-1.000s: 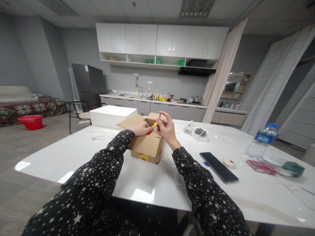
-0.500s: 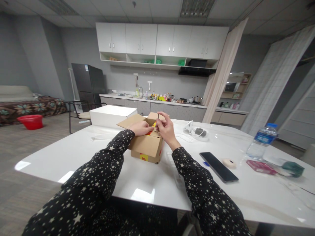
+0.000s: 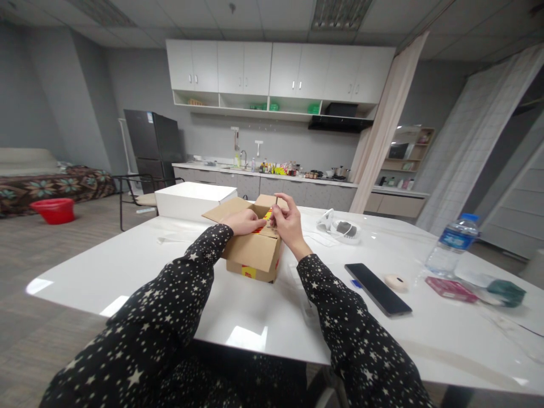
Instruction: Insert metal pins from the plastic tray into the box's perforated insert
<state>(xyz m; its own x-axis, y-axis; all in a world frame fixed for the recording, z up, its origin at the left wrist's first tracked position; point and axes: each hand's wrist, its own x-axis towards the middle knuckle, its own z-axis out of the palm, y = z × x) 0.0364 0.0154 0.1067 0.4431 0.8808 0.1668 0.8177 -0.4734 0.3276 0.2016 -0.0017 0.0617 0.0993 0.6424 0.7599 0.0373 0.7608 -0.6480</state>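
An open cardboard box (image 3: 251,251) with yellow and red tape stands on the white table, its flaps spread. Across its top lies my left hand (image 3: 243,221), the fingers bent around the inner edge by the right-hand flap; their tips are partly hidden. My right hand (image 3: 288,221) is closed above that same corner. Between its thumb and fingers it pinches a thin dark rod (image 3: 276,201), held upright, whose lower end I cannot make out. The two hands almost meet at the box edge.
Behind the box on the left is a white box (image 3: 193,198). To the right lie a white device with cable (image 3: 346,229), a black phone (image 3: 377,289), a round beige case (image 3: 395,282), a pink packet (image 3: 451,288) and a water bottle (image 3: 454,243). A clear plastic tray (image 3: 306,303) is partly under my right forearm.
My right hand and the thin rod have shifted very slightly to the right. My left hand and the box look the same.
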